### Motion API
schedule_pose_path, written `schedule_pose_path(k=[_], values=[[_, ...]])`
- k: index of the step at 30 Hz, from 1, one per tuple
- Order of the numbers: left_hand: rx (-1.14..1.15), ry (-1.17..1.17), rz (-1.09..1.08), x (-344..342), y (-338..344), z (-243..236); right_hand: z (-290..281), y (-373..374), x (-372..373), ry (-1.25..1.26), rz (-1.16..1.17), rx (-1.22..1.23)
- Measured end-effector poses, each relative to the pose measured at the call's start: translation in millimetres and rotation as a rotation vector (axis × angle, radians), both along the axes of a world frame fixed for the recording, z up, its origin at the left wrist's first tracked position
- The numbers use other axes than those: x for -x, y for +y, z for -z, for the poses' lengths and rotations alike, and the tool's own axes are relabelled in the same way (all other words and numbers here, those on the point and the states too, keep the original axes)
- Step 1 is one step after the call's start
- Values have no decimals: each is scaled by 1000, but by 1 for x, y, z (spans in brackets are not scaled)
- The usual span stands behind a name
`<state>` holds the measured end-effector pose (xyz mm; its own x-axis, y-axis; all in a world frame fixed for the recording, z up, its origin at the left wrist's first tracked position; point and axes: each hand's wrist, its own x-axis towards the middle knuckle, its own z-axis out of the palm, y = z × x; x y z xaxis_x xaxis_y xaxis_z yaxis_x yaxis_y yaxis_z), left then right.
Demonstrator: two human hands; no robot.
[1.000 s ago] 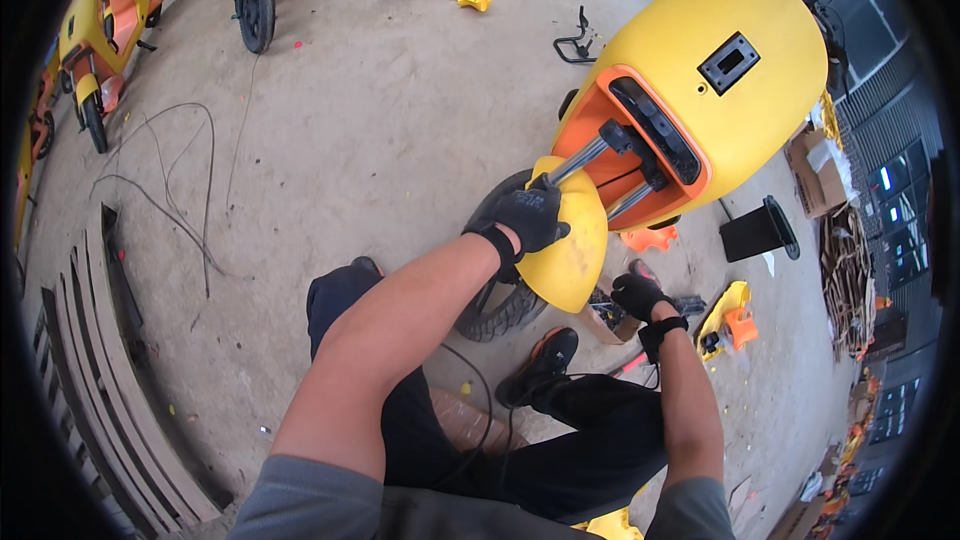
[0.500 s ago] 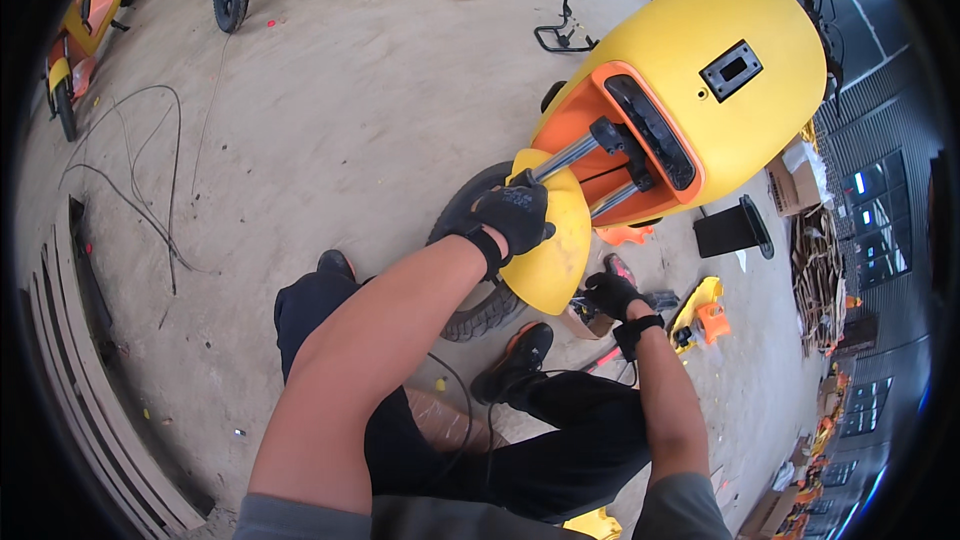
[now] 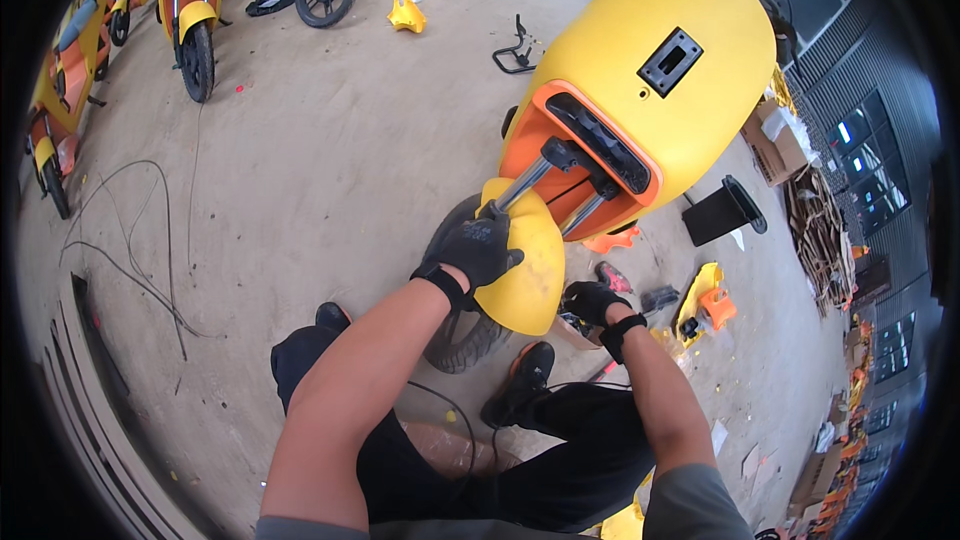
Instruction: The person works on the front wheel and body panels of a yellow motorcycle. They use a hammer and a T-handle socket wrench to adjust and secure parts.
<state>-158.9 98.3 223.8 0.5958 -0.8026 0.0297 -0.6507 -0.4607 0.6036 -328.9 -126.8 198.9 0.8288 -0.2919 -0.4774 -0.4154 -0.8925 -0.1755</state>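
Note:
My left hand [image 3: 480, 250], in a black glove, is closed over the left side of a yellow front mudguard [image 3: 535, 280], its thumb lying across the yellow surface. A silver fork leg [image 3: 524, 186] runs from beside this hand up into the orange and yellow front body [image 3: 690, 15] of a scooter. Below the mudguard shows the black front tyre [image 3: 468, 348]. Just right of the mudguard is my gloved right hand [image 3: 596, 302], fingers curled above a small open cardboard box [image 3: 578, 332]. What those fingers hold, if anything, is hidden.
Right of my hands lie a red and black power tool [image 3: 613, 278], yellow and orange plastic parts [image 3: 716, 308] and a black bin [image 3: 722, 215]. A slatted wooden pallet [image 3: 95, 410] and loose cable [image 3: 165, 290] are at left. More scooters [image 3: 195, 35] stand far left.
The view has shifted, so more scooters show at the far left. My left hand stays on the mudguard. My right hand remains curled beside it, over the box.

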Motion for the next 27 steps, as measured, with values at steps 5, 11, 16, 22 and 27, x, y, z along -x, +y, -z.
schedule_pose_path(k=[5,11,16,22,27], values=[[36,-86,40,-2,5,0,12,-10,3,-42,-55,-10],[52,-35,36,-2,5,-3,4,-26,-4,52,-118,55],[98,-20,48,-4,7,6,-2,-16,-12,20,-76,39],[114,50,56,-8,8,7,1,6,-6,131,-170,92],[93,112,78,-8,4,0,67,-12,4,246,-182,73]])
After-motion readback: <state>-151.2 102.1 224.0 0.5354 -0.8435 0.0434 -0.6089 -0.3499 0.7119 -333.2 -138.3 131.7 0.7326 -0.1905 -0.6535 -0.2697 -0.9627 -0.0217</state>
